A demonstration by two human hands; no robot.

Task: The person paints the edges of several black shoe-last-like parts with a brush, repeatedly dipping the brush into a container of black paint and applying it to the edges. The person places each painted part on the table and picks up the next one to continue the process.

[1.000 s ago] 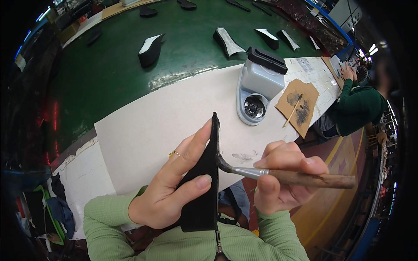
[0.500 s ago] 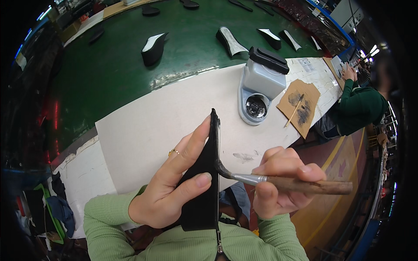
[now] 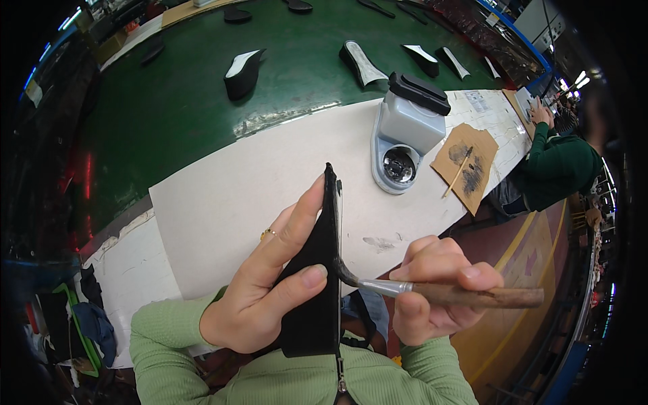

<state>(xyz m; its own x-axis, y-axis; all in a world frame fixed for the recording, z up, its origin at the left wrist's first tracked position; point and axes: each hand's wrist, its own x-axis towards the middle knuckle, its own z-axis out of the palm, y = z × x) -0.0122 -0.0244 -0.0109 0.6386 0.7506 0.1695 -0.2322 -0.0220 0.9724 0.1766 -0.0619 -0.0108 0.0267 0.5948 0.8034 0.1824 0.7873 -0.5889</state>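
A black wedge shoe sole [image 3: 312, 307] stands on edge in front of me, its pointed end up and away. My left hand [image 3: 260, 300] grips it from the left, thumb on the near face, fingers along the far part. Between the fingers and thumb of my right hand [image 3: 442, 290] is a paintbrush [image 3: 472, 295] with a wooden handle and metal ferrule. Its dark, bent bristles press against the right edge of the sole, a little below the middle. A thin pale line runs along that edge.
A grey dispenser [image 3: 408, 125] with a black lid and a dark-filled cup stands on the white table sheet [image 3: 223, 196]. Right of it, stained cardboard [image 3: 466, 169] bears a thin stick [image 3: 457, 172]. Several wedge soles, including one [image 3: 243, 74], lie on the green belt [image 3: 169, 108]. Another person [image 3: 560, 162] works at right.
The brush tip has slid slightly down along the sole's edge, toward me, with my right hand. The sole stays in my left hand. The background has shifted slightly to the right.
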